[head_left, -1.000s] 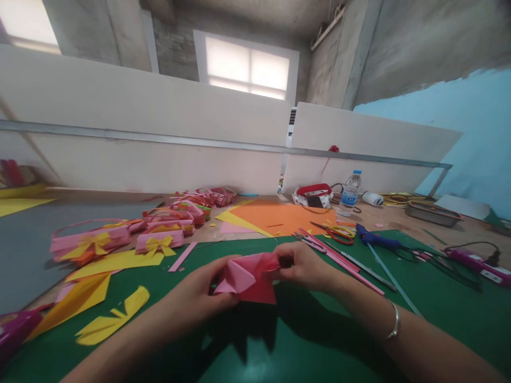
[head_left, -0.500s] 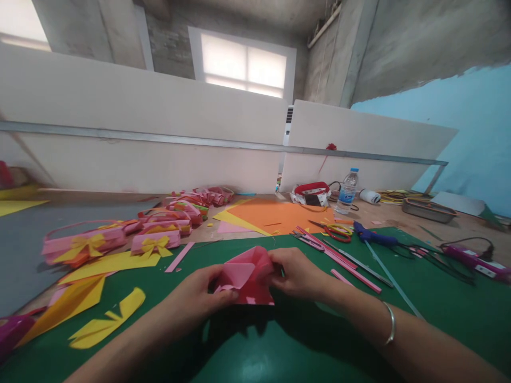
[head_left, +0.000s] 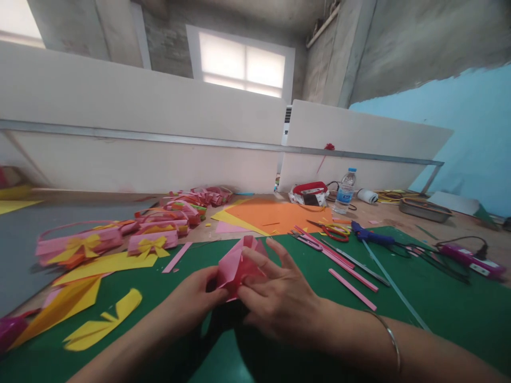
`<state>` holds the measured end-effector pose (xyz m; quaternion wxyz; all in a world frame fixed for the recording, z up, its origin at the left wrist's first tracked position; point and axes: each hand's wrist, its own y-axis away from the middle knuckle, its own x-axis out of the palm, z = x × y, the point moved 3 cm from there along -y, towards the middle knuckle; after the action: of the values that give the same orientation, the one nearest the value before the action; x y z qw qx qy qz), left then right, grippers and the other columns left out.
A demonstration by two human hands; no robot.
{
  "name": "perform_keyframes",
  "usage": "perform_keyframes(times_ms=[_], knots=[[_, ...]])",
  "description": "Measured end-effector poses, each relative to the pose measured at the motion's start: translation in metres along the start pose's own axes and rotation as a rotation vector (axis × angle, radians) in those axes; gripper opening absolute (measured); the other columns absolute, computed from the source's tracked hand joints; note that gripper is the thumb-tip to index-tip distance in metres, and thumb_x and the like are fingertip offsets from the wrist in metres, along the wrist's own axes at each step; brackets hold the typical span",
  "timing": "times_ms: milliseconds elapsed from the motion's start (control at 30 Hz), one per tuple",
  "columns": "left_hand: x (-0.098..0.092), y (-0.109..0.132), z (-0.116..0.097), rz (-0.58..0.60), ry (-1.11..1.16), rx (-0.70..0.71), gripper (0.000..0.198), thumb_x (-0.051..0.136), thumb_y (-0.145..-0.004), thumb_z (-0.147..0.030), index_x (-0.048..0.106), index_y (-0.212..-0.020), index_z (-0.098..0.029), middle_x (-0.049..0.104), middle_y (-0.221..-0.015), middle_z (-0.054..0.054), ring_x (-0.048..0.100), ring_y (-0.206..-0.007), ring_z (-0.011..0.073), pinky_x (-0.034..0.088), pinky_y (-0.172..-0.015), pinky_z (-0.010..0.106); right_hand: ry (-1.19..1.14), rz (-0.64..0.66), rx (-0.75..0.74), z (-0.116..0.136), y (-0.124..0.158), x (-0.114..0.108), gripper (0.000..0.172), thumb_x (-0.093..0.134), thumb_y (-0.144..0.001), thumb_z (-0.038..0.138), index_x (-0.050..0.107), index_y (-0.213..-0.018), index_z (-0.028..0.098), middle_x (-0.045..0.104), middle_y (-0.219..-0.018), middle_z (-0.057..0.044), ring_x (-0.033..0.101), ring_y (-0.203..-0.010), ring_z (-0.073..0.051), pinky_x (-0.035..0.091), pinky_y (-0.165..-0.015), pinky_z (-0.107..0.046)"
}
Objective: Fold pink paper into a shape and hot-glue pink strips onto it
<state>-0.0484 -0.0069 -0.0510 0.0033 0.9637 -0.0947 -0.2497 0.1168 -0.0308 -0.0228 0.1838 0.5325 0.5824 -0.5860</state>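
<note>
A folded pink paper piece [head_left: 235, 261] stands on the green cutting mat [head_left: 419, 298] in front of me. My left hand [head_left: 190, 298] pinches its near left corner, fingers closed on the paper. My right hand [head_left: 275, 298] lies over the paper's right side with fingers stretched out and spread, pressing on it. A thin bangle [head_left: 393, 343] circles my right wrist.
Pink paper baskets with yellow bows [head_left: 151, 243] and yellow paper cut-outs [head_left: 106, 322] lie at left. Orange sheets [head_left: 279, 215], scissors [head_left: 331, 230], pink strips [head_left: 351, 281], a blue glue gun [head_left: 373, 235], a water bottle [head_left: 345, 191] and a metal tray [head_left: 425, 208] sit behind and right.
My right hand let go of the paper's right edge, moved left over it and spread its fingers flat on it. The paper now stands more upright.
</note>
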Motion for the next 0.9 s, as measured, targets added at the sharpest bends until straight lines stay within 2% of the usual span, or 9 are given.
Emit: perform_keyframes(times_ms=[67,233,433,500,600,667,767,800,900], knots=[[0.002,0.001,-0.001,0.038,0.053,-0.023,0.018,0.060,-0.066,-0.035,0.057,-0.068,-0.017,0.059,-0.065,-0.001,0.053,-0.063,0.0167,0.039,-0.058,0.026,0.062,0.010,0.011,-0.002,0.000,0.006,0.011,0.051,-0.084,0.019,0.057,-0.075,0.018,0.068,-0.078,-0.007,0.028,-0.129,-0.029,0.008,-0.102,-0.055],[0.003,0.002,-0.005,0.058,0.016,-0.028,0.018,0.057,-0.065,-0.031,0.059,-0.072,-0.016,0.062,-0.071,0.001,0.054,-0.069,0.0188,0.041,-0.063,0.028,0.095,0.088,0.057,-0.006,0.001,0.014,0.015,0.045,-0.085,0.010,0.055,-0.076,0.016,0.065,-0.070,-0.006,0.049,-0.096,-0.025,0.027,-0.081,-0.042],[0.002,0.008,-0.010,0.097,-0.056,-0.043,0.034,0.062,-0.067,-0.046,0.063,-0.078,-0.015,0.064,-0.072,0.002,0.056,-0.070,0.0211,0.040,-0.060,0.028,-0.102,0.221,0.027,-0.009,0.000,0.023,0.006,0.054,-0.076,0.012,0.054,-0.078,0.017,0.065,-0.070,-0.002,0.049,-0.087,-0.020,0.025,-0.074,-0.036],[-0.004,0.011,-0.015,0.041,0.006,-0.041,0.041,0.063,-0.067,-0.052,0.065,-0.086,-0.017,0.066,-0.079,0.003,0.059,-0.078,0.0231,0.042,-0.064,0.029,-0.184,0.210,0.095,-0.017,0.000,0.023,0.009,0.055,-0.074,0.012,0.057,-0.080,0.018,0.065,-0.075,-0.003,0.050,-0.088,-0.019,0.026,-0.074,-0.034],[-0.019,0.013,-0.017,-0.203,0.217,-0.113,0.053,0.063,-0.066,-0.056,0.061,-0.107,-0.023,0.066,-0.103,0.006,0.058,-0.095,0.0251,0.045,-0.070,0.030,-0.443,0.091,0.295,-0.036,0.000,0.014,0.011,0.052,-0.075,0.011,0.061,-0.078,0.018,0.063,-0.082,-0.003,0.052,-0.082,-0.016,0.031,-0.071,-0.030],[-0.027,0.012,-0.013,-0.319,0.326,-0.155,0.060,0.070,-0.060,-0.052,0.059,-0.111,-0.024,0.064,-0.110,0.007,0.058,-0.096,0.0254,0.046,-0.067,0.030,-0.733,0.023,0.482,-0.051,0.002,0.008,0.010,0.052,-0.074,0.010,0.059,-0.072,0.016,0.059,-0.074,-0.001,0.051,-0.071,-0.013,0.034,-0.064,-0.025],[-0.031,0.010,-0.007,-0.337,0.417,-0.155,0.056,0.077,-0.053,-0.044,0.063,-0.103,-0.024,0.068,-0.099,0.007,0.059,-0.089,0.0245,0.047,-0.069,0.032,-1.203,-0.027,0.760,-0.067,0.007,0.007,0.004,0.057,-0.072,0.017,0.059,-0.074,0.014,0.054,-0.063,0.002,0.049,-0.059,-0.011,0.036,-0.055,-0.022],[-0.031,0.010,-0.006,-0.337,0.422,-0.162,0.051,0.077,-0.053,-0.044,0.065,-0.099,-0.024,0.069,-0.094,0.006,0.059,-0.087,0.0241,0.046,-0.069,0.032,-1.325,-0.057,0.816,-0.070,0.008,0.007,0.010,0.061,-0.071,0.021,0.061,-0.076,0.013,0.054,-0.062,0.002,0.049,-0.057,-0.011,0.036,-0.054,-0.022],[-0.028,0.010,-0.005,-0.342,0.346,-0.184,0.044,0.076,-0.054,-0.046,0.069,-0.090,-0.022,0.068,-0.085,0.004,0.057,-0.074,0.0194,0.043,-0.059,0.027,-1.559,-0.161,0.866,-0.074,0.009,0.008,0.022,0.072,-0.063,0.027,0.064,-0.076,0.012,0.059,-0.066,0.000,0.050,-0.058,-0.009,0.037,-0.054,-0.021]])
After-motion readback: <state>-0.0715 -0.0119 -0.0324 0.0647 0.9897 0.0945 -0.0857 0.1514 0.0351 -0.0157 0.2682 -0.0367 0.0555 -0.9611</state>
